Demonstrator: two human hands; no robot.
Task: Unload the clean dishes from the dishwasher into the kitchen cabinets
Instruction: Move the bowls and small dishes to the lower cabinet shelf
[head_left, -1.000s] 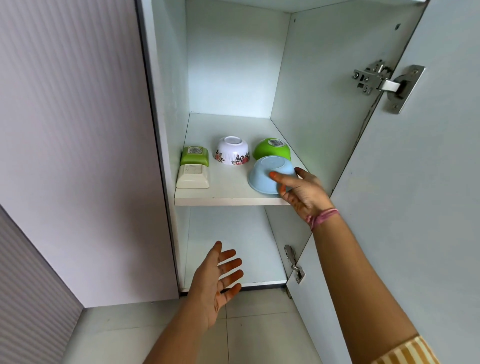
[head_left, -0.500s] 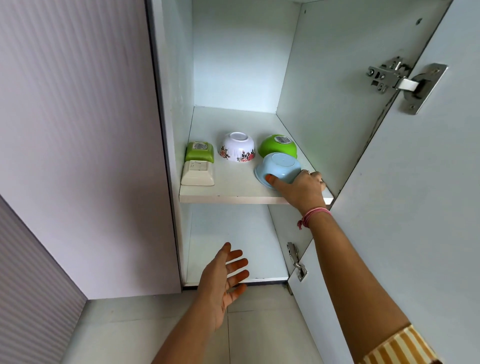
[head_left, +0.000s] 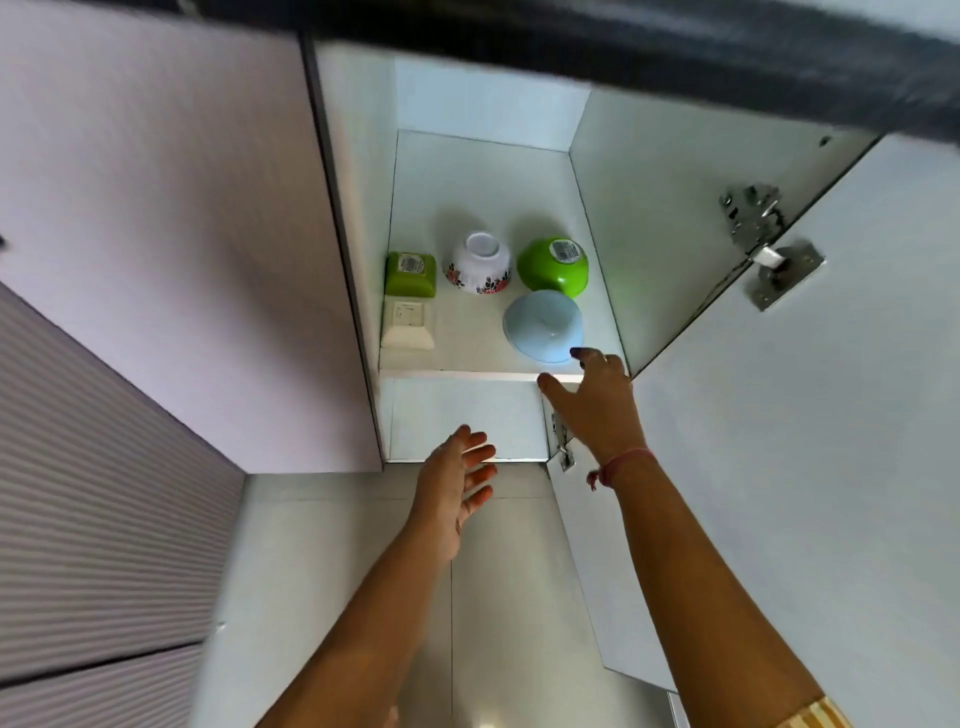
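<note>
On the cabinet shelf (head_left: 467, 358), five dishes sit upside down: a green square container (head_left: 410, 274) far left with a cream square container (head_left: 408, 325) just near of it, a floral white bowl (head_left: 479, 263) in the middle, a green bowl (head_left: 554, 266) far right, and a blue bowl (head_left: 543, 325) near right, close to the shelf edge. Right hand (head_left: 597, 405) is at that edge, fingers spread and holding nothing, one fingertip at the blue bowl's rim. Left hand (head_left: 457, 493) hovers lower, palm open and empty, beside the open cabinet door (head_left: 810, 467).
</note>
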